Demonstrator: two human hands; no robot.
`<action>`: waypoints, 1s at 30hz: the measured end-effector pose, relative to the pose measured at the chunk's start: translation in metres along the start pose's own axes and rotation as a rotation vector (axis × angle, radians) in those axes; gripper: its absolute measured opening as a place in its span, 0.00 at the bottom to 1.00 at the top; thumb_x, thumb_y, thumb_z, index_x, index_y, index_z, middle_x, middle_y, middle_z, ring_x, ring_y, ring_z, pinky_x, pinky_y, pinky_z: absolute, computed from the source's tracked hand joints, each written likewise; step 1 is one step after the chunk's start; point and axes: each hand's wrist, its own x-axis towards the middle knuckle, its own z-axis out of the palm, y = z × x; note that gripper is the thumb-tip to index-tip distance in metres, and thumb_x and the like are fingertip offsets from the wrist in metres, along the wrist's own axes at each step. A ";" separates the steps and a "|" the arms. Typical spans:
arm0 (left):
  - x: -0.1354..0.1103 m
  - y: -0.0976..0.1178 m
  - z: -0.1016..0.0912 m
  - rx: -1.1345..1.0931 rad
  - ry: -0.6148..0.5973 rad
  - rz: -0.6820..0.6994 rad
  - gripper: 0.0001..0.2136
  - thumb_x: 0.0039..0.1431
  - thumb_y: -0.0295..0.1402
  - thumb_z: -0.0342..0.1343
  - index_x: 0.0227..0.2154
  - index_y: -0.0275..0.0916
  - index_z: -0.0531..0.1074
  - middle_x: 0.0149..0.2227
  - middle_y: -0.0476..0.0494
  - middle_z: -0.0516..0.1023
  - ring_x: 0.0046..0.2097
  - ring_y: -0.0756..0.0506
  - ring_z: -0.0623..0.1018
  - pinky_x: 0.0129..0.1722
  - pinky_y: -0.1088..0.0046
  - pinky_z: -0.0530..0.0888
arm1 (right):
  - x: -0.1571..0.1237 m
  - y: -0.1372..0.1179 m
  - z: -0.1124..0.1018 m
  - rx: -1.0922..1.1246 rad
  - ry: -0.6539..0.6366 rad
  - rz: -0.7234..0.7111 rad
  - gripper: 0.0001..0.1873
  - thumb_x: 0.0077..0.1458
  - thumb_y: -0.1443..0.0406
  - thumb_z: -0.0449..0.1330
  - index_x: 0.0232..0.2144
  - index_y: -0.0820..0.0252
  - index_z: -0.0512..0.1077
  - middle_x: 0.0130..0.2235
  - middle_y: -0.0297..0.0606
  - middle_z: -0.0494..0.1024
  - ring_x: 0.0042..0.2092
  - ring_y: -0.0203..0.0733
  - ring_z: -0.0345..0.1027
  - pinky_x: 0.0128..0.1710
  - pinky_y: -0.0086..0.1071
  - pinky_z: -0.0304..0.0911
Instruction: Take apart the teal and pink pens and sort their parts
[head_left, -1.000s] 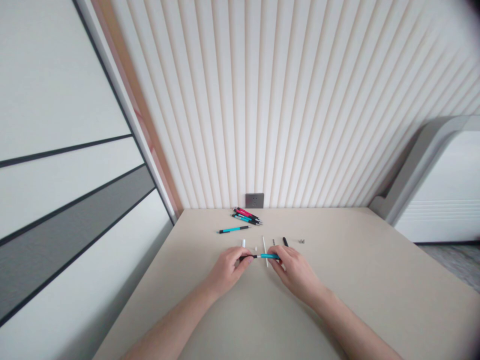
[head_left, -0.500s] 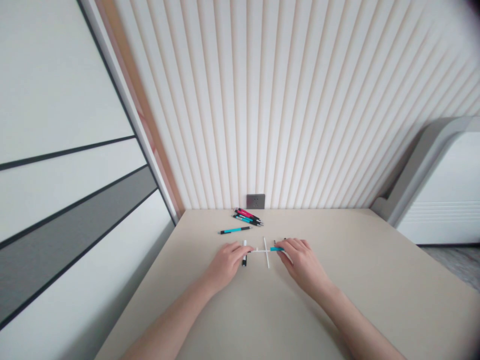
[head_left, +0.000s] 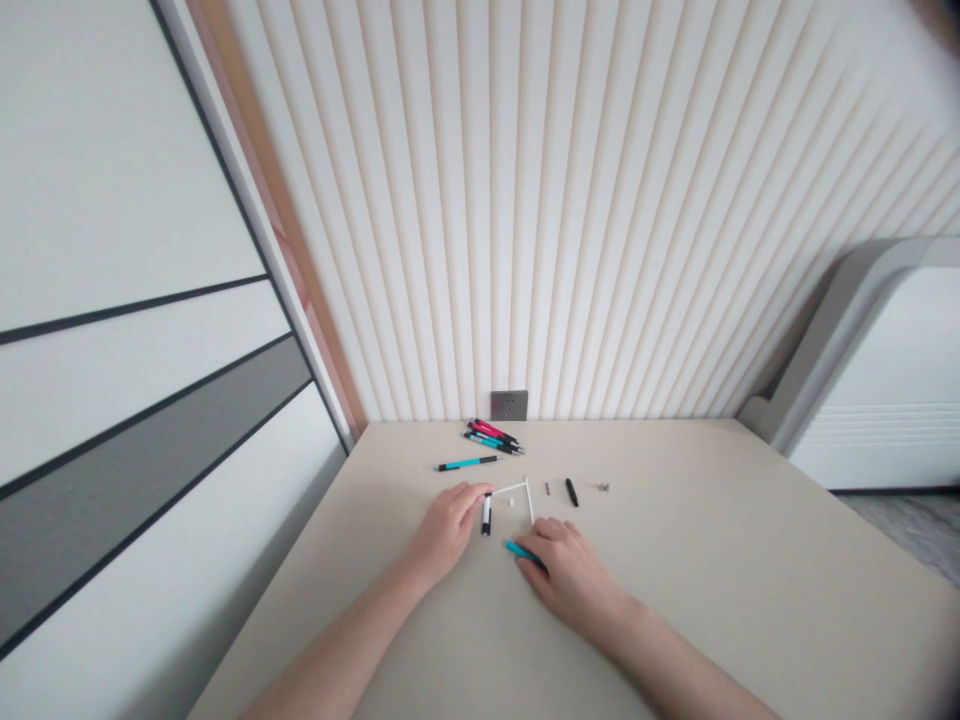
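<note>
My right hand rests on the beige table with its fingers closed on a teal pen barrel that pokes out to the left. My left hand lies to the left, fingertips pinching the end of a thin white refill. A short black-and-white pen part lies just right of that hand. A second white refill lies between the hands.
Loose small parts lie beyond: a black cap, a tiny spring and a metal tip. A whole teal pen and a pile of red, teal and black pens sit near the wall socket.
The pen has come apart. My right hand drew back toward me with the teal barrel; my left hand stayed and now holds the white refill, with the black-and-white part on the table.
</note>
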 end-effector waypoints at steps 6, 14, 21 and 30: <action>-0.002 0.008 -0.001 0.033 -0.057 0.041 0.15 0.69 0.31 0.42 0.50 0.43 0.72 0.40 0.42 0.77 0.42 0.45 0.75 0.45 0.68 0.71 | 0.002 0.010 -0.002 0.169 0.142 0.127 0.13 0.63 0.57 0.53 0.43 0.56 0.74 0.37 0.40 0.75 0.38 0.43 0.70 0.40 0.34 0.63; -0.003 0.016 -0.003 0.022 -0.164 0.140 0.14 0.69 0.31 0.44 0.49 0.44 0.72 0.39 0.43 0.78 0.41 0.45 0.75 0.44 0.69 0.70 | 0.007 0.019 -0.010 0.471 0.257 0.143 0.17 0.64 0.55 0.51 0.40 0.57 0.76 0.33 0.39 0.77 0.32 0.39 0.68 0.33 0.31 0.65; -0.001 0.007 -0.001 -0.006 0.008 0.003 0.11 0.67 0.34 0.47 0.47 0.43 0.71 0.45 0.43 0.78 0.47 0.44 0.76 0.49 0.64 0.72 | 0.007 0.035 -0.019 0.420 0.309 0.105 0.19 0.65 0.56 0.48 0.40 0.56 0.76 0.34 0.41 0.76 0.34 0.42 0.70 0.35 0.34 0.66; 0.003 -0.001 -0.001 -0.038 0.143 -0.094 0.10 0.67 0.33 0.46 0.42 0.40 0.72 0.43 0.43 0.78 0.46 0.45 0.77 0.48 0.65 0.73 | 0.005 0.051 -0.023 0.311 0.385 0.218 0.18 0.65 0.58 0.48 0.39 0.56 0.76 0.36 0.41 0.77 0.36 0.43 0.71 0.36 0.34 0.65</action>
